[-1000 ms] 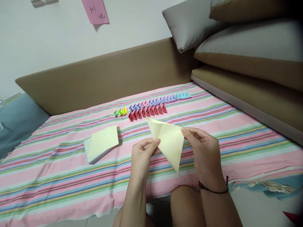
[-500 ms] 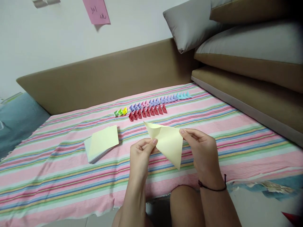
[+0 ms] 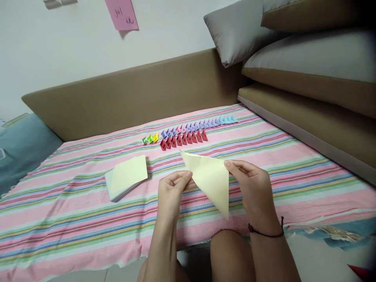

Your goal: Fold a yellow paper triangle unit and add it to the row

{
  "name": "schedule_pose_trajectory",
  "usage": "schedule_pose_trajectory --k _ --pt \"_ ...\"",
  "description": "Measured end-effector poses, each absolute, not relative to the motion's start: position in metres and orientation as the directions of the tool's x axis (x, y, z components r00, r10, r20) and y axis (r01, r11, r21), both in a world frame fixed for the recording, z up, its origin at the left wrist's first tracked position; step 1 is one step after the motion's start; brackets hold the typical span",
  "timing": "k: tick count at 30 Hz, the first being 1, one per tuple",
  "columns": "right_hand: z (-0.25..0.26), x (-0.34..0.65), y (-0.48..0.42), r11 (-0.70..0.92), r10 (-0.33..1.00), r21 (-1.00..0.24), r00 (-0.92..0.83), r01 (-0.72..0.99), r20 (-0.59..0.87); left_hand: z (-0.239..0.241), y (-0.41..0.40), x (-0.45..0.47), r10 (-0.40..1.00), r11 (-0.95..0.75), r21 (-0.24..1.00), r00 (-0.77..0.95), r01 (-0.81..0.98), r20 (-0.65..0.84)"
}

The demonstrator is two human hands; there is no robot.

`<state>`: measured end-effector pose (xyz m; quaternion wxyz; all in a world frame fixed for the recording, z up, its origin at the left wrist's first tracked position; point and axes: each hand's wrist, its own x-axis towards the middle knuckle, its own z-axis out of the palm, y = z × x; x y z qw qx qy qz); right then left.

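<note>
Head view: lower centre, 1 seemingly half-folded sheet is pinched by left hand and right hand; folded shapes are lined above; left, stacked paper is unfolded.

Left hand and right hand faced each other, each in a pinch, the thumbs on the near side and fingers curled behind. The wrists lay below the grips; bare forearms rose from beneath, apart.
</note>
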<state>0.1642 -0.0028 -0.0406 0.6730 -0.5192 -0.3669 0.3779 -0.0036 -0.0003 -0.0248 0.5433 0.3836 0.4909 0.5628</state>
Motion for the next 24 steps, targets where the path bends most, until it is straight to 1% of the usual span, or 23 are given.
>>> schedule_pose_trajectory --k 3,6,9,12,21,24 --pt "-0.041 0.164 -0.002 0.174 0.894 -0.978 0.436 -0.119 0.106 -0.022 -0.002 -0.001 0.993 0.092 0.964 -0.049 -0.250 -0.108" --pt "-0.041 0.162 -0.002 0.164 0.917 -0.981 0.383 -0.104 0.113 -0.021 -0.002 0.004 0.992 0.127 0.959 0.028 -0.254 -0.124" --pt "-0.042 0.162 -0.002 0.150 0.935 -0.984 0.338 -0.093 0.111 -0.022 -0.001 0.006 0.992 0.116 0.961 -0.026 -0.251 -0.126" --pt "-0.043 0.163 -0.002 0.145 0.934 -0.985 0.340 -0.095 0.105 -0.025 0.000 0.004 0.993 0.084 0.964 -0.061 -0.252 -0.102" --pt "-0.042 0.164 -0.003 0.151 0.922 -0.983 0.375 -0.108 0.100 -0.026 0.001 0.004 0.991 0.044 0.956 -0.107 -0.289 -0.078" --pt "-0.042 0.163 -0.002 0.148 0.928 -0.983 0.357 -0.104 0.102 -0.022 -0.001 0.007 0.994 0.058 0.941 -0.072 -0.334 -0.086"
